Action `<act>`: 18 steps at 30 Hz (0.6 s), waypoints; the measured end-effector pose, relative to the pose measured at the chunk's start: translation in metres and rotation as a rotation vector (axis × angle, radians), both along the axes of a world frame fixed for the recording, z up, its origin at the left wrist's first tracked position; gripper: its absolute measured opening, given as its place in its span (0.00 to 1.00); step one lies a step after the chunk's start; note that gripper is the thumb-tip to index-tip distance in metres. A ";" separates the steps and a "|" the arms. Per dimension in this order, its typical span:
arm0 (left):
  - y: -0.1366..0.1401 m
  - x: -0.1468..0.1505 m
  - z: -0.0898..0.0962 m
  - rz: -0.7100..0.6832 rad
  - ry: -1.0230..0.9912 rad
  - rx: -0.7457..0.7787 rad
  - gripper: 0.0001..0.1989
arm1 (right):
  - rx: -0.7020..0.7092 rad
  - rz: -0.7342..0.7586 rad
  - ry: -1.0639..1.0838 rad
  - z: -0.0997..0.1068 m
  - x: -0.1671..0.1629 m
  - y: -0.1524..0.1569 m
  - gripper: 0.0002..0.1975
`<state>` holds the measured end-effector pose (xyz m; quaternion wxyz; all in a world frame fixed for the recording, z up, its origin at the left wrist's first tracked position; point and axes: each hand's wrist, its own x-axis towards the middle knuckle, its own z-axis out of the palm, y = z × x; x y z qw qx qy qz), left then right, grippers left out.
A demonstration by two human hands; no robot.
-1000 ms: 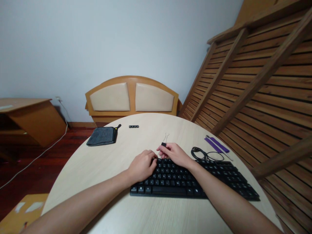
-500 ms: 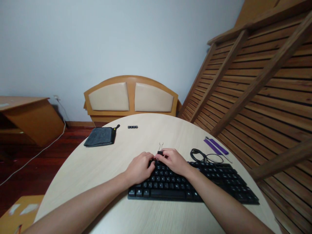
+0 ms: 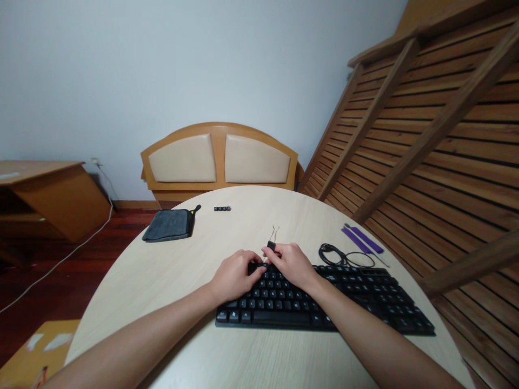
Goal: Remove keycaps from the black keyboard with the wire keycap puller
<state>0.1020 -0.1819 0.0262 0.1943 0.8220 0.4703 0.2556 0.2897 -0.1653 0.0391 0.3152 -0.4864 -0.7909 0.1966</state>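
Note:
A black keyboard [image 3: 284, 317] lies flat on the round table, partly covered by my hands and right forearm. My right hand [image 3: 290, 263] pinches the black grip of a wire keycap puller [image 3: 271, 246] above the keyboard's back row. Two hooked wires of the puller point up and away, and its lower end sits between my hands. My left hand [image 3: 236, 275] is closed at the keyboard's back left, thumb and fingers drawn together beside the puller's lower end. Whatever lies between those fingertips is hidden.
Several loose keycaps [image 3: 223, 208] stand in a row at the back of the pale table [image 3: 162, 286]. A dark zippered pouch [image 3: 168, 226] lies at left. Behind the keyboard are a coiled black cable [image 3: 334, 255] and a purple strip-like item [image 3: 362, 239] with a thin rod.
My right hand and the keycap puller have risen slightly, and the puller now leans more to the right. My left hand stays at the keyboard's back left. The view has shifted a little.

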 end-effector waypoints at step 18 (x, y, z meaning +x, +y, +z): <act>0.003 -0.001 0.001 -0.036 -0.229 -0.124 0.10 | -0.204 0.009 0.394 -0.008 -0.001 0.006 0.22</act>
